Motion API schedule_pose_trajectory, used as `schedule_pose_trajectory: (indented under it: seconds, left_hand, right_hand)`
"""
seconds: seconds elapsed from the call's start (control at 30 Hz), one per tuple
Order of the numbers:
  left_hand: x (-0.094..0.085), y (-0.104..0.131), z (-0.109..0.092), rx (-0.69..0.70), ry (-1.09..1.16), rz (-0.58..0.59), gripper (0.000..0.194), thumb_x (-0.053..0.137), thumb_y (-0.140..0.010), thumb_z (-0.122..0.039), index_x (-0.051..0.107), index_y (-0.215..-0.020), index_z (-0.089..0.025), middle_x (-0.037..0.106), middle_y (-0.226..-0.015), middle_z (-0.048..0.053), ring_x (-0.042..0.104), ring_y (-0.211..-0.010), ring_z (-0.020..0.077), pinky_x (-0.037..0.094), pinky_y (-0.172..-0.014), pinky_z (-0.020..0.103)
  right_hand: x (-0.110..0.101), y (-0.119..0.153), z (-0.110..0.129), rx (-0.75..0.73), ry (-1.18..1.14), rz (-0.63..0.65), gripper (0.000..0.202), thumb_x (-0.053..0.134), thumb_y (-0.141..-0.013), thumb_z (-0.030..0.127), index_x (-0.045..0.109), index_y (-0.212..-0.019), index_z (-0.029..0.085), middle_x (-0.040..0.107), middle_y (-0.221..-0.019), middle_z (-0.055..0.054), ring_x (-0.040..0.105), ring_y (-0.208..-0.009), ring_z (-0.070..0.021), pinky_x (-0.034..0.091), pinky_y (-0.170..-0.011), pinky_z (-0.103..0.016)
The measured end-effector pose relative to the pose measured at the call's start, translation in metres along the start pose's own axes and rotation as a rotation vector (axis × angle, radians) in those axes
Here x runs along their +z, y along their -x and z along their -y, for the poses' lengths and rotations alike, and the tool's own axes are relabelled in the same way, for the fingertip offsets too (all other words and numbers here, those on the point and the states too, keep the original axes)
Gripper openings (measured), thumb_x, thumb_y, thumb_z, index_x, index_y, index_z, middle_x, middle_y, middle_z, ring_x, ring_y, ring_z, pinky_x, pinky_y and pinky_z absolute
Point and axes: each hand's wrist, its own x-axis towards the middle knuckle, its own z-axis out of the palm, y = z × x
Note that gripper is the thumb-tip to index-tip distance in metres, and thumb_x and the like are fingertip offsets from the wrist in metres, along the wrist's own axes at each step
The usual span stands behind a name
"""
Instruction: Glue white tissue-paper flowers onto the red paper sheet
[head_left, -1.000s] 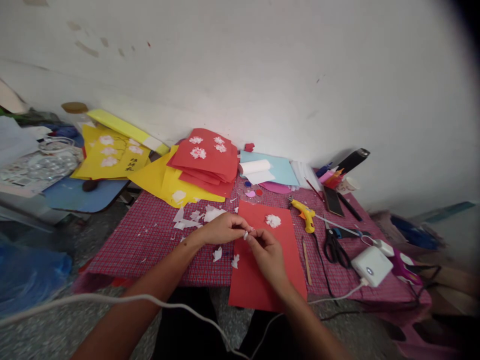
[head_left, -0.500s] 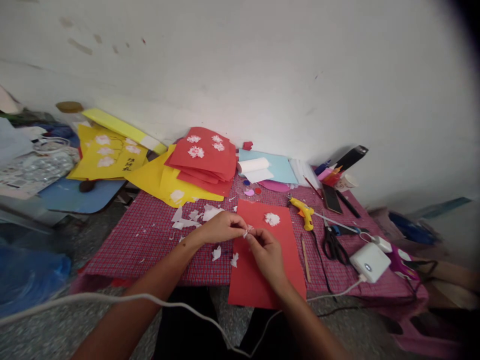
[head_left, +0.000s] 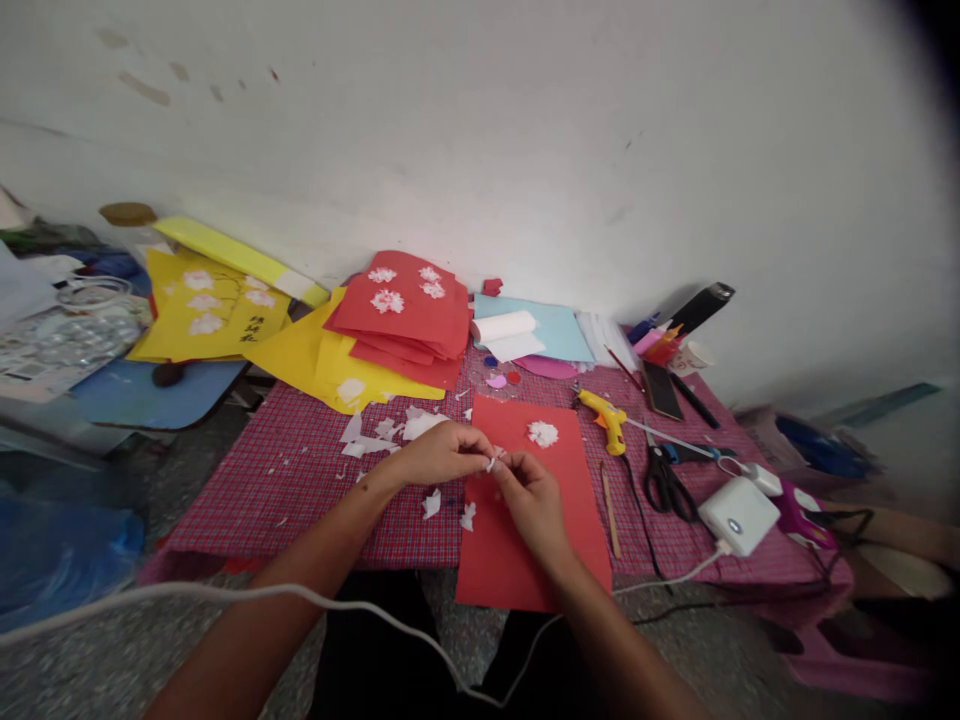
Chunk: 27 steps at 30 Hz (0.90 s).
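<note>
Above the red sheet of paper (head_left: 540, 560), my left hand (head_left: 442, 455) and my right hand (head_left: 532, 500) meet fingertip to fingertip. Both pinch a small bit of white tissue paper (head_left: 491, 463) between them; most of it is hidden by the fingers. A white tissue-paper flower (head_left: 542, 433) lies on the upper part of the sheet, just beyond my right hand. One crumpled tissue scrap (head_left: 469, 516) rests at the sheet's left edge, and another scrap (head_left: 431, 503) lies on the checked cloth below my left wrist.
Torn white tissue (head_left: 367, 443) lies left of the red sheet. Right of it are a yellow glue gun (head_left: 604, 420), a wooden stick (head_left: 610, 510), black scissors (head_left: 667, 485) and a white charger (head_left: 739, 515). Behind are red papers with flowers (head_left: 405, 320). A white cable (head_left: 315, 598) crosses in front.
The view has shifted very slightly. Both hands stay pinched together at the same spot over the red sheet, with only small finger movement.
</note>
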Motion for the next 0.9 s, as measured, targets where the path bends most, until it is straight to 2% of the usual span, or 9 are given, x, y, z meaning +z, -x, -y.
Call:
schedule_pose_trajectory:
  seconds: [0.2,0.47,0.7,0.9]
  left_hand:
    - [-0.0008,0.0011,-0.0016,0.008,0.005,0.019,0.019,0.061,-0.085,-0.028,0.074,-0.090,-0.015,0.071,-0.079,0.000,0.059,-0.072,0.0126,0.044,-0.068,0.021]
    - [0.0001,0.0011,-0.0042,0.011,-0.034,-0.013,0.018,0.061,-0.084,-0.028,0.072,-0.085,-0.014,0.070,-0.076,0.000,0.058,-0.069,0.0120,0.043,-0.065,0.021]
    - [0.0007,0.0006,0.0006,0.034,-0.107,-0.016,0.015,0.058,-0.081,-0.020,0.071,-0.086,-0.015,0.071,-0.079,0.000,0.061,-0.072,0.0129,0.044,-0.066,0.021]
    - [0.0040,-0.0001,0.0023,0.033,-0.108,-0.022,0.014,0.058,-0.081,-0.018,0.071,-0.084,-0.015,0.071,-0.078,0.001,0.061,-0.070,0.0134,0.043,-0.064,0.021]
  right_hand:
    - [-0.0011,0.0017,-0.0006,0.041,-0.028,0.029,0.026,0.070,-0.084,0.047,0.065,-0.077,0.022,0.057,-0.060,0.003,0.047,-0.051,-0.0138,0.036,-0.051,-0.027]
    - [0.0001,0.0030,-0.0021,0.021,-0.013,0.023,0.024,0.069,-0.086,0.043,0.065,-0.078,0.022,0.058,-0.064,0.002,0.048,-0.055,-0.0146,0.038,-0.054,-0.027]
    - [0.0001,0.0044,-0.0005,-0.015,-0.021,0.061,0.015,0.070,-0.084,0.038,0.069,-0.084,0.023,0.067,-0.079,-0.001,0.054,-0.063,-0.0165,0.043,-0.060,-0.028]
    - [0.0023,0.0019,0.0039,-0.025,0.048,0.039,0.018,0.068,-0.085,0.038,0.068,-0.076,0.022,0.062,-0.068,0.001,0.051,-0.060,-0.0159,0.040,-0.059,-0.028]
